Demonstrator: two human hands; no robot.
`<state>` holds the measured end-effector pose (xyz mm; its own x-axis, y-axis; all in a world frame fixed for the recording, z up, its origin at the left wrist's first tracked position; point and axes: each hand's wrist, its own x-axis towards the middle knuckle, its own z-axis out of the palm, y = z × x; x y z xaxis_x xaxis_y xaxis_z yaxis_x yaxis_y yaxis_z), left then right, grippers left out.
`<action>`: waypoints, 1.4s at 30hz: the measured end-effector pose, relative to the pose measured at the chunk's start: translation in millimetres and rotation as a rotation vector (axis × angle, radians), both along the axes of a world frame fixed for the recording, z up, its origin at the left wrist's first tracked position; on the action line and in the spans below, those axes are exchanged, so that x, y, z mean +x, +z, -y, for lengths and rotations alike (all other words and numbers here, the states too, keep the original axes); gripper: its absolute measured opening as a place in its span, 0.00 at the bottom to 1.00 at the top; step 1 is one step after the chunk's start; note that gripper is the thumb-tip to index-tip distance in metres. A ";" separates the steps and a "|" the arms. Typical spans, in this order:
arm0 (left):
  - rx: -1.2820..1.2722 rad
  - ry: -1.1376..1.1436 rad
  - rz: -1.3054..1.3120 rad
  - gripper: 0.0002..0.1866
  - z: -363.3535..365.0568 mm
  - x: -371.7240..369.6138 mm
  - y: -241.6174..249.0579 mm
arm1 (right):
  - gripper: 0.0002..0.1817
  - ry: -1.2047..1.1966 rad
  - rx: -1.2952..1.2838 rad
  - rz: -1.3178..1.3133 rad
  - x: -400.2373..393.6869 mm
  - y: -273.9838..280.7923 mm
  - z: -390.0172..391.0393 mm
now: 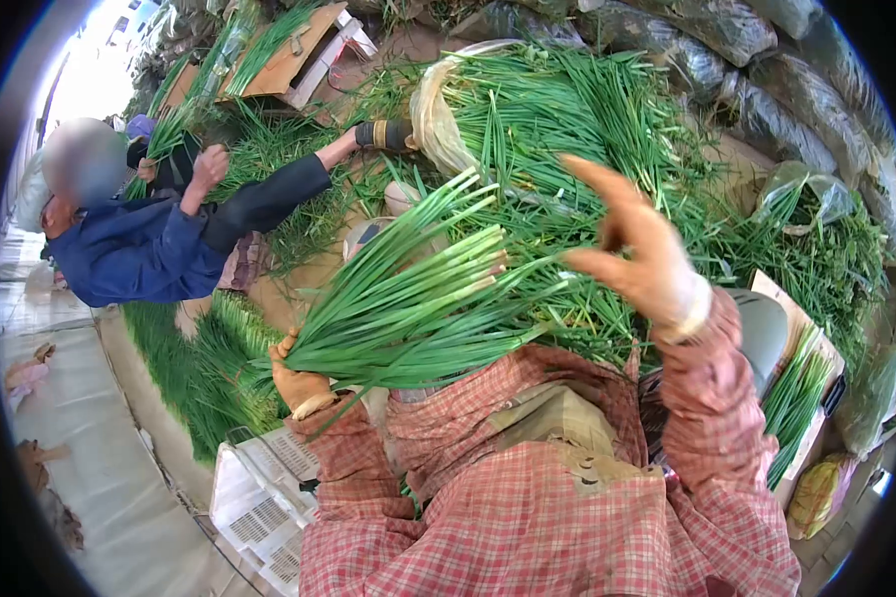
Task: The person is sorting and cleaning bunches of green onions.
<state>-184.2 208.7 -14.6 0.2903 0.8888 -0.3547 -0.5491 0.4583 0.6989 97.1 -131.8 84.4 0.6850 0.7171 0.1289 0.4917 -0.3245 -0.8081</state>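
My left hand (304,384) is closed around the leafy end of a bunch of garlic chives (408,289). The pale cut ends of the bunch fan out up and to the right, over my lap. Off to the right of the bunch, my right hand (645,249) is raised with thumb and fingers apart and nothing held. A few leaf tips come close to its thumb. Both hands look gloved, with pale cuffs. Beyond them lies a large heap of garlic chives (577,109), partly in a clear plastic bag (436,114).
At the left sits another person (149,244) in dark blue, one leg stretched toward the heap. Neat chives (194,368) lie at lower left, near a white crate (254,502). A board with chives (801,398) stands at my right. Filled plastic bags (767,109) line the back.
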 end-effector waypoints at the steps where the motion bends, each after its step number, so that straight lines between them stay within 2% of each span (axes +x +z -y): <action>1: -0.007 0.019 -0.020 0.17 0.1 1.8 3.2 | 0.38 0.069 0.111 -0.027 -4.5 -4.8 -20.4; 3: 0.034 -0.035 -0.004 0.17 -4.9 -3.9 -7.8 | 0.33 0.153 0.091 -0.309 -7.2 -46.6 -47.9; 4: 0.054 -0.055 0.009 0.17 -6.1 -5.5 -11.2 | 0.30 0.194 0.003 -0.590 -7.2 -53.9 -56.1; 5: -0.002 -0.067 0.008 0.17 -7.5 -9.7 -14.3 | 0.20 0.175 -0.093 -0.775 -3.7 -50.2 -55.3; 6: -0.033 -0.105 0.036 0.17 -10.0 -14.6 -18.8 | 0.12 0.142 0.156 -0.676 -6.4 -59.7 -47.0; 7: -0.070 -0.137 0.064 0.17 -11.4 -21.5 -24.9 | 0.08 0.112 0.134 -0.729 0.5 -53.7 -30.0; 8: -0.111 -0.174 0.089 0.16 -13.6 -29.9 -32.2 | 0.07 -0.048 0.259 -0.864 2.9 -51.1 -13.7; 9: -0.171 -0.215 0.236 0.16 -19.1 -36.2 -42.4 | 0.06 -0.141 0.339 -0.835 11.8 -52.0 7.9; 11: -0.178 -0.153 0.138 0.16 -3.9 -24.8 -34.5 | 0.06 -0.425 0.338 -0.651 37.5 -57.4 52.8; 12: -0.180 -0.116 0.092 0.16 2.7 -19.9 -32.2 | 0.07 -0.484 0.158 -0.331 44.9 -60.7 68.1; 13: -0.171 -0.045 0.090 0.14 -3.2 -21.1 -43.9 | 0.07 -0.485 0.206 -0.152 40.4 -57.8 64.2; 14: -0.196 -0.064 0.093 0.13 2.4 -14.0 -34.4 | 0.06 -0.489 0.257 0.025 30.5 -48.4 49.3; 16: -0.241 -0.110 0.090 0.12 13.3 -4.6 -14.0 | 0.07 -0.131 0.016 0.610 13.6 -11.6 6.2; 18: -0.069 -0.210 -0.077 0.12 12.7 -9.4 -17.0 | 0.09 0.023 -0.176 0.716 -8.5 -8.3 -44.0; 20: -0.052 -0.257 0.033 0.12 11.0 -15.8 -23.9 | 0.14 0.056 -0.339 0.711 -28.3 -36.4 -85.0; 22: -0.174 -0.262 0.423 0.12 5.7 -16.6 -28.3 | 0.20 0.210 -0.315 0.370 -46.6 -42.7 -102.2; 23: -0.182 -0.190 0.398 0.12 5.6 -17.1 -29.0 | 0.24 0.288 -0.369 -0.016 -50.0 -45.9 -105.7; 26: -0.134 0.084 0.076 0.14 20.6 4.8 -7.9 | 0.27 0.306 -0.191 -0.272 -69.7 -60.5 -97.2; 27: 0.039 0.028 -0.264 0.15 30.7 12.0 2.2 | 0.28 0.296 -0.159 -0.353 -74.8 -60.0 -94.8; 30: -0.131 -0.112 0.168 0.16 10.5 -4.5 -11.1 | 0.29 0.132 -0.159 -0.277 -92.4 -54.6 -92.0; 32: -0.119 -0.106 0.247 0.14 3.7 -8.2 -17.1 | 0.19 0.069 -0.048 -0.184 -101.0 -61.6 -95.8; 34: -0.114 -0.038 0.203 0.13 3.2 -5.9 -15.1 | 0.13 0.018 0.104 -0.032 -104.7 -74.1 -98.7; 35: 0.387 -0.122 -0.425 0.12 11.2 -2.5 -12.7 | 0.07 0.045 0.163 -0.026 -100.2 -73.8 -95.9; 36: 0.187 -0.085 -0.171 0.12 8.1 -2.5 -13.0 | 0.08 0.024 0.325 -0.355 -99.1 -80.8 -92.3; 38: -0.215 -0.006 0.339 0.12 -11.2 -7.5 -20.7 | 0.10 0.076 0.308 -0.995 -67.5 -53.6 -65.8; 40: -0.188 -0.157 0.493 0.12 -64.2 -57.1 -107.5 | 0.09 0.094 0.528 -1.313 -42.3 -48.1 -31.1; 41: -0.048 -0.148 0.176 0.12 -41.4 -43.8 -82.3 | 0.09 0.068 0.571 -1.339 -29.5 -42.9 -9.9; 42: 0.047 -0.287 0.334 0.12 -33.7 -42.5 -79.9 | 0.08 0.037 0.614 -1.365 -18.4 -35.7 11.6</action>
<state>-226.7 242.4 -94.5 0.6199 0.7682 -0.1602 -0.6034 0.5972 0.5285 78.6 -143.4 48.7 0.5065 0.8091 -0.2982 -0.7337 0.2227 -0.6419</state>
